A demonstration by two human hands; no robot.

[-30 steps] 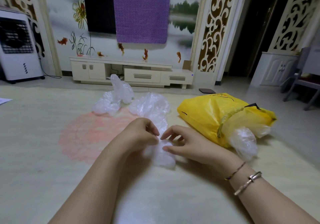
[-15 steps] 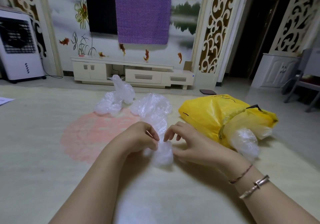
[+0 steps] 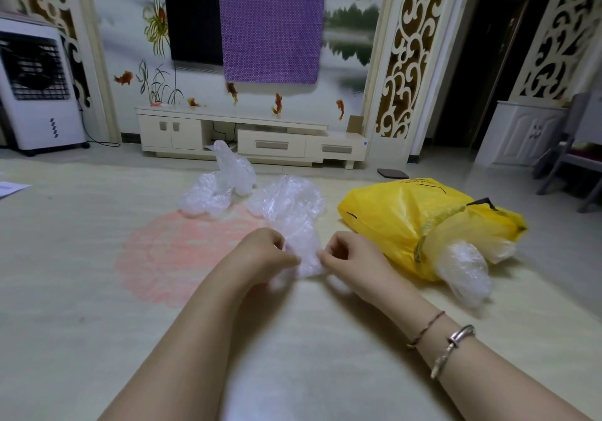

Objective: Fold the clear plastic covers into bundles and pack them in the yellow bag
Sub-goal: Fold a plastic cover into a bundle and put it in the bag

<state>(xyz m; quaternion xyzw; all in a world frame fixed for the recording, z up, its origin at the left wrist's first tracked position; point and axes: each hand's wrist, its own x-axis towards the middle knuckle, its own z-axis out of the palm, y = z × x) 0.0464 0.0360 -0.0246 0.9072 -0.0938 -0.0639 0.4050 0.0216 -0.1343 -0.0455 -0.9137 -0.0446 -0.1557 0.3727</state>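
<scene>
- A loose heap of clear covers [image 3: 221, 186] lies far-left on the pale mat [image 3: 65, 257].
- Left hand [image 3: 260, 251] pinches the crumpled cover [image 3: 293, 218], fingers curled.
- Right hand [image 3: 348, 257] pinches its other side.
- The yellow bag [image 3: 407, 218] lies right, a clear bundle [image 3: 465, 270] sticking out.

A crumpled clear plastic cover [image 3: 293, 221] lies mid-floor, its near end gathered narrow. Two more clear covers [image 3: 221, 182] sit farther back. The yellow bag [image 3: 397, 221] lies on its side toward the right, a clear bundle [image 3: 465, 270] protruding from its mouth.
</scene>
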